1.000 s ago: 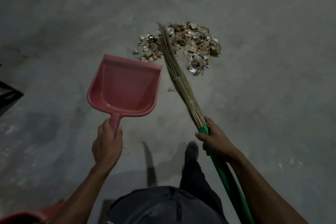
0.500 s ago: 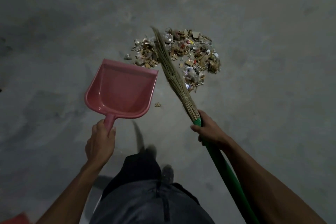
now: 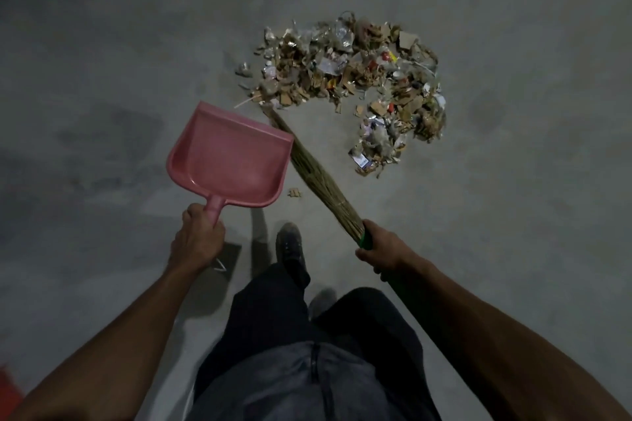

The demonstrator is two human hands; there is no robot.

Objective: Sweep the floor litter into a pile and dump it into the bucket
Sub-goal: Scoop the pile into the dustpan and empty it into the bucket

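Nearest the camera, the person's dark trousers (image 3: pixel 307 335) and one shoe (image 3: pixel 290 246) are showing above the grey concrete floor (image 3: pixel 513 215). The left hand (image 3: pixel 196 242) is gripping the handle of the pink dustpan (image 3: pixel 229 160), fingers curled round it, the pan's open mouth pointing away toward the litter. The right hand (image 3: pixel 379 249) is wrapping its fingers round the green handle of the broom (image 3: pixel 318 171), whose long axis is running diagonally from lower right to upper left, bristle tip passing behind the dustpan's far corner. Beyond, the litter pile (image 3: pixel 349 78) is lying on the floor in a curved heap; one stray scrap (image 3: pixel 294 193) is sitting just beside the dustpan.
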